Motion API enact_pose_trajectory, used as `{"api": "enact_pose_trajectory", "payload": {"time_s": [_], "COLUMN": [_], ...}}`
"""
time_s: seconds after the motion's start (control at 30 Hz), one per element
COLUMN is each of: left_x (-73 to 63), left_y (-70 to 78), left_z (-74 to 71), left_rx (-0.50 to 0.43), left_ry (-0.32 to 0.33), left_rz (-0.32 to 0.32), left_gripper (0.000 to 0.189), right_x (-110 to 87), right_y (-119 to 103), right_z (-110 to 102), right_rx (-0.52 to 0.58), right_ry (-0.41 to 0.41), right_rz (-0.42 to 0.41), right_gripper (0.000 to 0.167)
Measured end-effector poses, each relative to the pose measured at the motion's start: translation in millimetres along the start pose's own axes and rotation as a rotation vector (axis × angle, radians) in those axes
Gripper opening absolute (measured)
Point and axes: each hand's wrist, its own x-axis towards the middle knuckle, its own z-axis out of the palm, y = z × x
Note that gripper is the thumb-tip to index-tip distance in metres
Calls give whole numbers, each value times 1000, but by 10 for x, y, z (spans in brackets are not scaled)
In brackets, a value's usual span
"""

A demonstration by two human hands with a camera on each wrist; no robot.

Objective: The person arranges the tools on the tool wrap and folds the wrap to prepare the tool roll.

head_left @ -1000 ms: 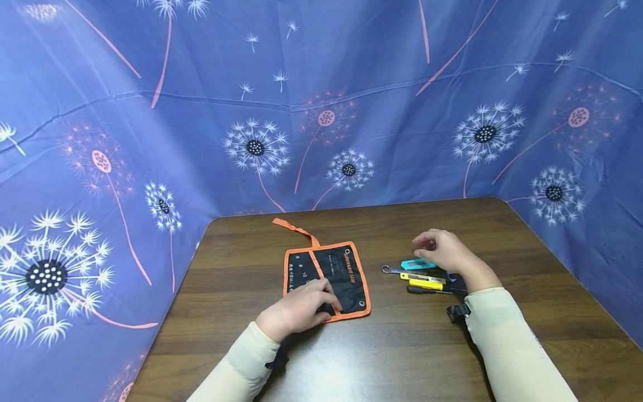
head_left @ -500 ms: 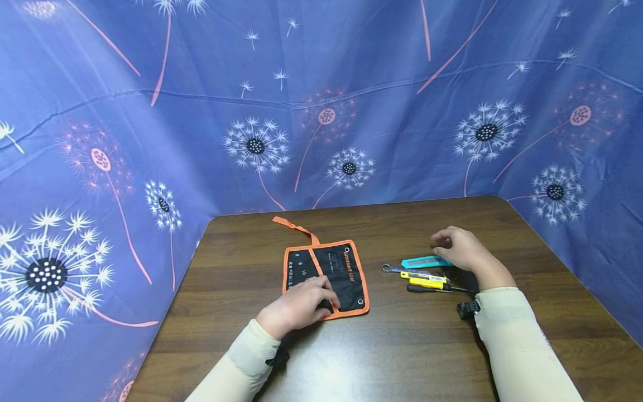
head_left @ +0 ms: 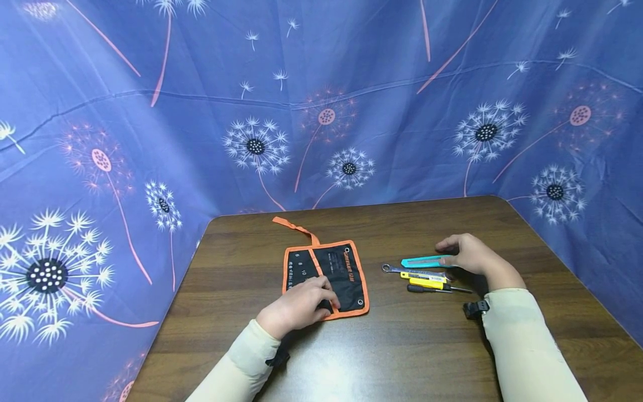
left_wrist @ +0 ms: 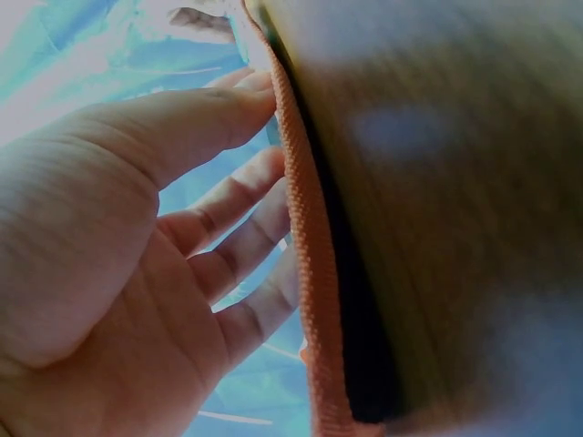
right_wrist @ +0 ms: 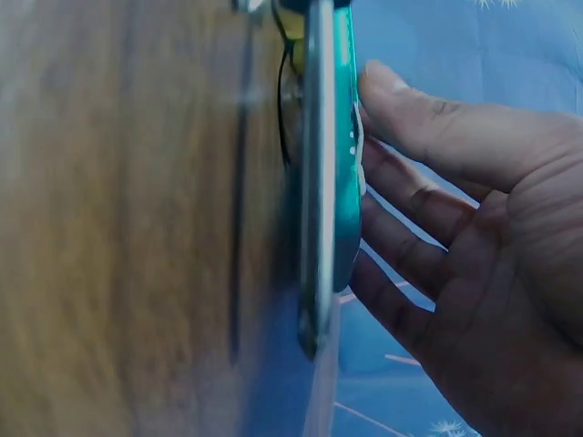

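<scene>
My left hand (head_left: 297, 306) rests with loosely bent fingers on the lower part of a black tool pouch (head_left: 346, 285) trimmed in orange. In the left wrist view, its fingertips meet the pouch's orange edge (left_wrist: 305, 246). A teal utility knife (head_left: 419, 262) lies flat to the right. My right hand (head_left: 474, 261) is at the knife's right end, thumb and fingers spread and lightly bent. Seen from the right wrist, the thumb and fingertips are right at the upper side of the teal handle (right_wrist: 346, 200); part of the fingers is hidden behind it.
Below the knife, close together, lie a combination wrench (head_left: 386, 268), a slim yellow tool with a label (head_left: 417, 276), a yellow-handled screwdriver (head_left: 426, 283) and a black-handled one (head_left: 421, 288). An orange strap (head_left: 293, 227) extends from the pouch. A patterned curtain (head_left: 321, 151) hangs behind the table.
My right hand has shifted right along the teal knife and then lower onto its right end, uncovering more of the tools. The left hand and the pouch stay nearly where they were.
</scene>
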Motion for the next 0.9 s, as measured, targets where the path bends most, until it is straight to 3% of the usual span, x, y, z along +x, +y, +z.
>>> {"api": "enact_pose_trajectory", "payload": {"time_s": [0.6,0.9], "left_x": [-6,9], "left_y": [-2,25], "left_z": [-8,-5], "left_rx": [-24,93], "left_ry": [-8,55], "left_rz": [-10,-40], "left_gripper": [22,12], "right_x": [1,-1], "right_y": [87,55], "right_z": [24,28], "right_rx": [25,24], "right_ry": [-33,-39], "right_rz": [9,16], "right_gripper": [38,36]}}
